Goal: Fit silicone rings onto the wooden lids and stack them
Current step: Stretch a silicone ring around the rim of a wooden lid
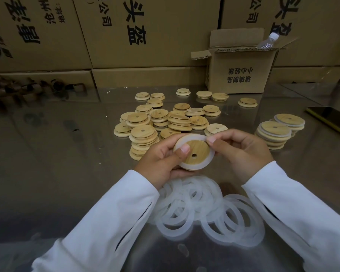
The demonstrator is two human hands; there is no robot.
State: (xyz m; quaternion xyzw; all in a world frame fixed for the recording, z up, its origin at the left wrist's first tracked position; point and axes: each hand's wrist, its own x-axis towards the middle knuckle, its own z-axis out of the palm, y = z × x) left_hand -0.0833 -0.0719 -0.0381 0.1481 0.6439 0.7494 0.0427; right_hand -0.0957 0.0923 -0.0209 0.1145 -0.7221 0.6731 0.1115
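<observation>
Both hands hold one round wooden lid [199, 149] with a centre hole, above the table's middle. A white silicone ring [192, 138] sits around its rim. My left hand [161, 161] cups the lid from the left, thumb pressed on its face. My right hand [241, 152] pinches the ring at the lid's upper right edge. A pile of loose silicone rings [208, 209] lies just below my hands. Bare wooden lids [161, 120] lie heaped behind. At the right stands a stack of ringed lids [275, 134], with a second one [290, 121] behind it.
The steel table [67, 154] is reflective. A small open cardboard box [241, 69] with a plastic bottle [267, 41] stands at the back right. Large cartons [145, 32] wall the back. A phone [332, 119] lies at the far right. Dark cylindrical pieces [28, 89] sit at the back left.
</observation>
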